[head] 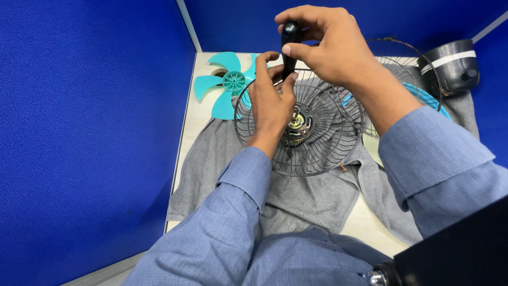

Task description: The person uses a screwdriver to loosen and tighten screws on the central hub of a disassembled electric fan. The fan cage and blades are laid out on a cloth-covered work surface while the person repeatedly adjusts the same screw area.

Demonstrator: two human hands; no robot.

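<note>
Head view: right hand [330, 45] clamped on black screwdriver handle [289, 39] above wire fan guard [323, 143], left hand [271, 100] pinching its shaft (teal blade [225, 85] just left of guard)

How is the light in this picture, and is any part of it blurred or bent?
Head view: even, soft light, only faint shadows under the wire guard on the grey cloth; the right hand and left hand on the black handle are sharp; the blue wall edges lean outward, a wide-lens bend; the dark object at bottom right is blurred.
</note>
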